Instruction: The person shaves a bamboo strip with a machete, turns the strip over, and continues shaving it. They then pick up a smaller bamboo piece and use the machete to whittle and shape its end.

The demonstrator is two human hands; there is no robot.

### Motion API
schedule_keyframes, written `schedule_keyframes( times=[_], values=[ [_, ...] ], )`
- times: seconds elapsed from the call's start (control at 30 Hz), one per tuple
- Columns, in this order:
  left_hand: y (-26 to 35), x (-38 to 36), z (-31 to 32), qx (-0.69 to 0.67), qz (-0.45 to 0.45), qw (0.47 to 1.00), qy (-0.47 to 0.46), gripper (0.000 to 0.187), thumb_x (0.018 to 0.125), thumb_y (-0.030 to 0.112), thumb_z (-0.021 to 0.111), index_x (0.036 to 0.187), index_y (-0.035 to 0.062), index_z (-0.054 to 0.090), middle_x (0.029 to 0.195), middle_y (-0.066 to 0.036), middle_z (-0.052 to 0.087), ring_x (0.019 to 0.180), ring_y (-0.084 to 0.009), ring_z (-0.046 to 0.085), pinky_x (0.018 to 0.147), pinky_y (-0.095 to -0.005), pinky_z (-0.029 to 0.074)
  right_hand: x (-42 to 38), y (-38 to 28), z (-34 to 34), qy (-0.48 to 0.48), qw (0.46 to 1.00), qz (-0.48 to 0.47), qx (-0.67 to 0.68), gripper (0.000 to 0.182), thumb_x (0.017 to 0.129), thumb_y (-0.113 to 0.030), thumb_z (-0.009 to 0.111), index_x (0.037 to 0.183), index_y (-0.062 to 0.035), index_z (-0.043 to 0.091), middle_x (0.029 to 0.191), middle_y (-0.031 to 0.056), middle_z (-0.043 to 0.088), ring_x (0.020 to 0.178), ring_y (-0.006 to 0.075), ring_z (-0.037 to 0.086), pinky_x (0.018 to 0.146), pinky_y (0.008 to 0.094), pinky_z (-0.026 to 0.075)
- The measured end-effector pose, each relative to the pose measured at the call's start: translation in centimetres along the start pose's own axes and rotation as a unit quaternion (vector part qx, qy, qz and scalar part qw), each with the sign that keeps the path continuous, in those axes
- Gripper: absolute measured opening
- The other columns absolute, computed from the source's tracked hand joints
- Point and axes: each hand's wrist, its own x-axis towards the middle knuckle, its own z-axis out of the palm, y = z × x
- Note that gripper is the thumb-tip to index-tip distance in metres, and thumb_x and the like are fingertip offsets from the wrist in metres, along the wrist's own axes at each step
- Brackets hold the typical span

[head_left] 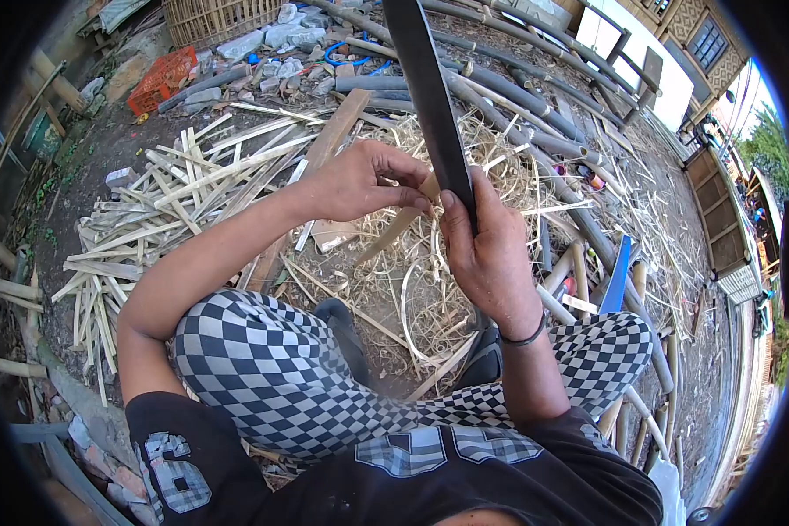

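Observation:
My right hand [495, 250] is wrapped round a long machete [434, 101], its dark blade slanting up past the top edge of the view. Between the thumb and fingers of my left hand [364, 181] is a flat bamboo strip [394, 230], slanting down toward the ground. The strip's upper end comes right beside the blade, near my right thumb. The machete's handle is largely hidden by my right hand. Below both hands, curly bamboo shavings [412, 298] cover the ground between my feet.
Split bamboo strips [162, 197] lie piled at left, by a wooden plank [337, 127]. Bamboo poles [543, 110] stretch across the back and right. An orange crate [162, 81], a woven basket [219, 19] and rubble stand behind. A blue saw-like blade [616, 276] leans at right.

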Motion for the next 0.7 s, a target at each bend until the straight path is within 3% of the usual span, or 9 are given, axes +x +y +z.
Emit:
schedule_keyframes(
  times=[0.33, 0.4, 0.57, 0.7],
  values=[
    [-0.09, 0.05, 0.23, -0.031, 0.000, 0.999, -0.016, 0.021, 0.091, 0.008, 0.072, 0.111, 0.0028, 0.074, 0.098, -0.005, 0.076, 0.093, -0.0127, 0.070, 0.089, -0.0303, 0.054, -0.25, -0.06, -0.41, 0.009, 1.000, -0.019, -0.007, 0.021, 0.097, -0.003, 0.054, 0.117, 0.0026, 0.051, 0.075, 0.0253, 0.065, 0.071, 0.0444, 0.067, 0.059, 0.0501, 0.049],
    [0.00, 0.02, 0.24, -0.033, -0.003, 0.999, -0.014, 0.021, 0.091, 0.007, 0.072, 0.111, 0.0027, 0.074, 0.097, -0.005, 0.076, 0.093, -0.0125, 0.070, 0.089, -0.0302, 0.054, -0.26, 0.24, -0.27, 0.028, 0.998, -0.029, -0.046, 0.025, 0.100, -0.009, 0.057, 0.123, 0.0007, 0.058, 0.066, 0.0170, 0.062, 0.058, 0.0306, 0.066, 0.055, 0.0393, 0.047],
    [0.36, 0.09, 0.26, -0.025, -0.024, 0.999, -0.016, 0.020, 0.092, 0.006, 0.070, 0.112, 0.0022, 0.073, 0.097, -0.006, 0.076, 0.094, -0.0120, 0.070, 0.088, -0.0299, 0.054, 0.04, 0.65, -0.06, 0.029, 0.997, -0.048, -0.054, 0.024, 0.099, -0.006, 0.057, 0.122, 0.0008, 0.057, 0.068, 0.0217, 0.062, 0.060, 0.0368, 0.066, 0.056, 0.0419, 0.047],
    [0.43, 0.01, 0.65, 0.018, 0.017, 1.000, 0.003, 0.020, 0.092, 0.006, 0.070, 0.111, 0.0024, 0.073, 0.096, -0.006, 0.076, 0.091, -0.0121, 0.071, 0.086, -0.0297, 0.055, -0.08, 0.21, -0.51, 0.019, 0.998, -0.036, -0.046, 0.027, 0.098, -0.005, 0.057, 0.124, 0.0005, 0.056, 0.069, 0.0230, 0.062, 0.060, 0.0390, 0.065, 0.056, 0.0429, 0.047]
  ],
)
